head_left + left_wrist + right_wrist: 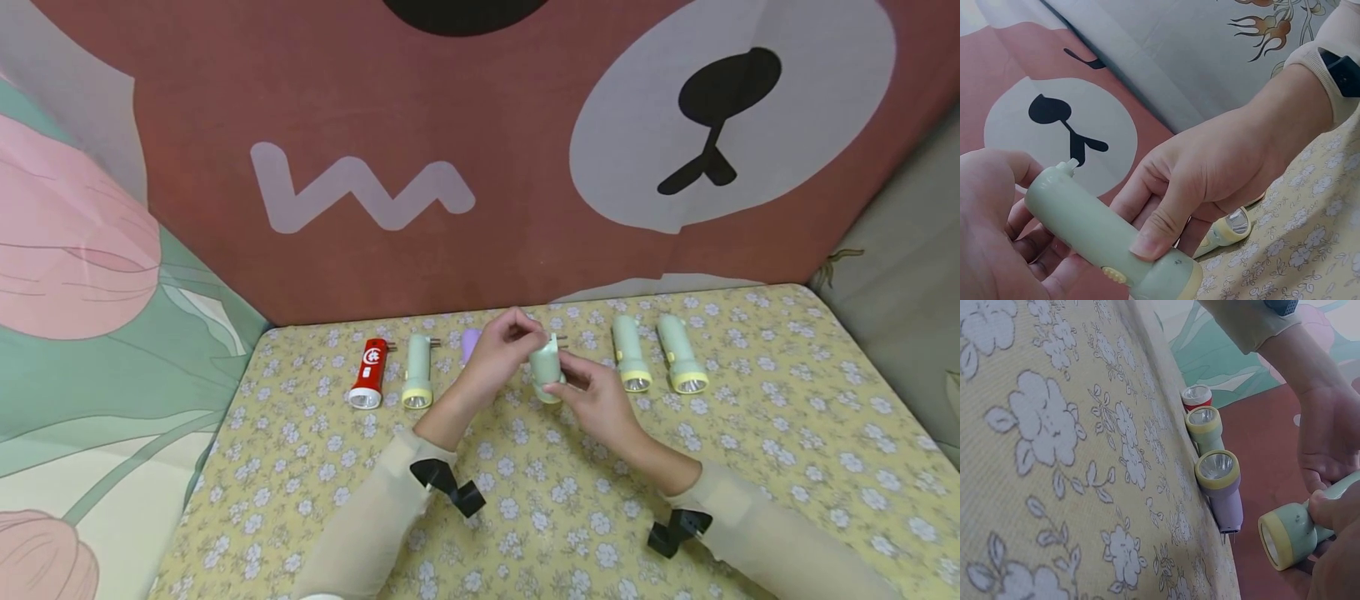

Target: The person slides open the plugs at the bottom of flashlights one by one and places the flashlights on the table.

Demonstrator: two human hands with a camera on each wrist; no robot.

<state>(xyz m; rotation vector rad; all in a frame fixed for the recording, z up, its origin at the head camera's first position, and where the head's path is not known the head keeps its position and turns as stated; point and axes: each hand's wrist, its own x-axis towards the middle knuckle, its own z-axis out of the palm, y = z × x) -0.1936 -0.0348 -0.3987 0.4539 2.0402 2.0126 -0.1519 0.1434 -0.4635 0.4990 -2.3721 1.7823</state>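
Both hands hold a pale green flashlight [546, 367] with a yellow rim above the flowered tablecloth. My right hand [600, 400] grips it near the lamp head, thumb pressed on the body below the yellow switch side in the left wrist view. At the tail end, the fingers of my left hand [504, 343] curl round the body. A small clear tab [1071, 165] sticks out of that end. In the right wrist view the yellow-rimmed lamp head [1279, 540] points toward the lower left. Behind my left hand lies a lavender flashlight [471, 342], mostly hidden in the head view.
A red flashlight [371, 367] and a green one [417, 367] lie to the left, plug prongs showing. Two more green flashlights, a nearer one [628, 346] and a farther one [678, 350], lie at the right. A bear-print cloth [420, 267] rises behind the table.
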